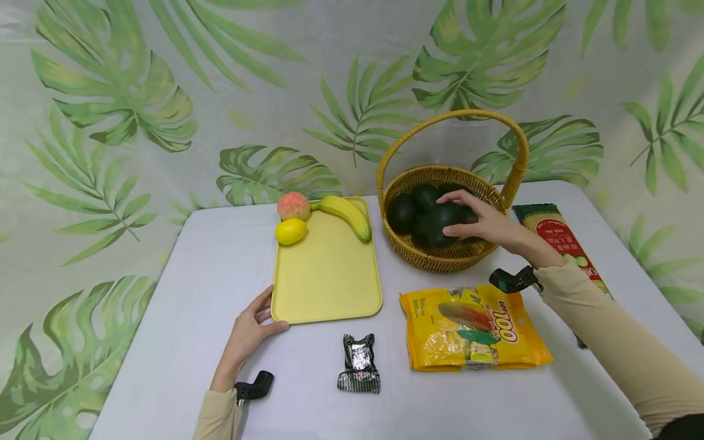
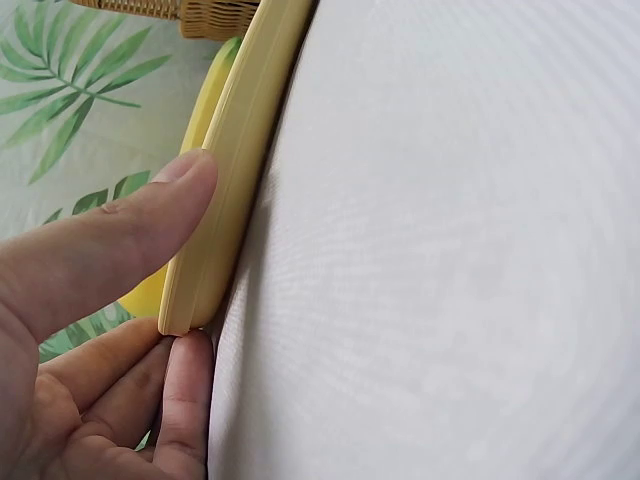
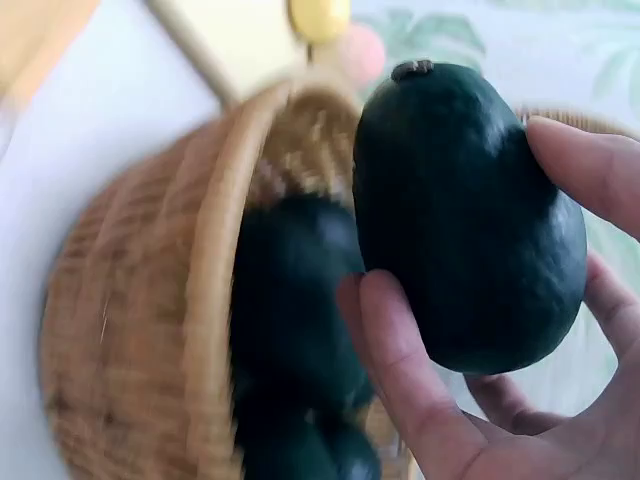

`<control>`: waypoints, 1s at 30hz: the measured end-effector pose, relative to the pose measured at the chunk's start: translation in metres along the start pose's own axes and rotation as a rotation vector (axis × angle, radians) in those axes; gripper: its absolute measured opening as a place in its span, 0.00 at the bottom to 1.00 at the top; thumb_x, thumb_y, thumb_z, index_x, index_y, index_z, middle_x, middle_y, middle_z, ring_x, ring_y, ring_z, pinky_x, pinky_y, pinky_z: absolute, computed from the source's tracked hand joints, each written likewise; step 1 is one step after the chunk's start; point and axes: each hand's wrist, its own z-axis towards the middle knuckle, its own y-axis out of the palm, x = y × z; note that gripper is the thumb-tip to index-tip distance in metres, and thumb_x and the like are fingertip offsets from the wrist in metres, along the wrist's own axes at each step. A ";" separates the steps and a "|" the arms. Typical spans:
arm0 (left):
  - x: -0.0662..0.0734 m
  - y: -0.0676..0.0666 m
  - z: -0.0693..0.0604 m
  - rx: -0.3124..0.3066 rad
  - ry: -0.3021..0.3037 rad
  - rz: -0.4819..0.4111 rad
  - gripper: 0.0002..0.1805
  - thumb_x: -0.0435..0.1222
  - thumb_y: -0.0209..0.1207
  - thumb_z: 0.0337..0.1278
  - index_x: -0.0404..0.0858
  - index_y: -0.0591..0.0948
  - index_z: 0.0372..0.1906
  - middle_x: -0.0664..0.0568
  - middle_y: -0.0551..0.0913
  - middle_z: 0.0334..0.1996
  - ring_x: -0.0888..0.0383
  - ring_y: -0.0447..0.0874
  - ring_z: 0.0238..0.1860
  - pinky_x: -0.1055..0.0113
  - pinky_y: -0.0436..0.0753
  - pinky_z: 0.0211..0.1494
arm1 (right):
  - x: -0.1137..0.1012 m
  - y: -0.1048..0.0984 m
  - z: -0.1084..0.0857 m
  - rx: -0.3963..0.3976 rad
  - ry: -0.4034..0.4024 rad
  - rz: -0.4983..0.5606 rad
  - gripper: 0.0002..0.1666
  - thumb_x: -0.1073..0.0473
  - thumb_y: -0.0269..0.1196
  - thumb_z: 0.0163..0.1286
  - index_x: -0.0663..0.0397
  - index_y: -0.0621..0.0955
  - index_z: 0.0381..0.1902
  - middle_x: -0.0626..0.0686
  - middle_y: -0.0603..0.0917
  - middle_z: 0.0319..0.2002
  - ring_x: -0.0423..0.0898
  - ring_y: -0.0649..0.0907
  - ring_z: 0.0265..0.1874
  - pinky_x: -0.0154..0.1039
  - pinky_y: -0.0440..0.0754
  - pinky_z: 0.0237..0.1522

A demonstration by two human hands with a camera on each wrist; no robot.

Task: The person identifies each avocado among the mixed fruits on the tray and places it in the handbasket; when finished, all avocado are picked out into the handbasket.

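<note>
In the head view my right hand is over the wicker basket and holds a dark green avocado. The right wrist view shows this avocado between thumb and fingers, its stem end up, with other dark green avocados in the basket behind it. My left hand grips the near left corner of a yellow tray; its thumb lies along the front edge and its fingers round the side. At the tray's far end are a peach, a lemon and a banana.
A yellow mango-printed bag lies in front of the basket. To its left is a small black-and-silver packet. A red and green package lies right of the basket, partly behind my right arm. The basket's tall handle arches above it.
</note>
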 end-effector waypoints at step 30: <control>0.000 -0.002 0.000 -0.011 0.000 -0.019 0.49 0.34 0.73 0.46 0.41 0.59 0.74 0.38 0.68 0.61 0.44 0.71 0.60 0.56 0.71 0.63 | 0.037 0.000 -0.007 0.135 -0.008 -0.476 0.21 0.59 0.63 0.67 0.65 0.75 0.54 0.71 0.70 0.51 0.66 0.76 0.46 0.60 0.76 0.46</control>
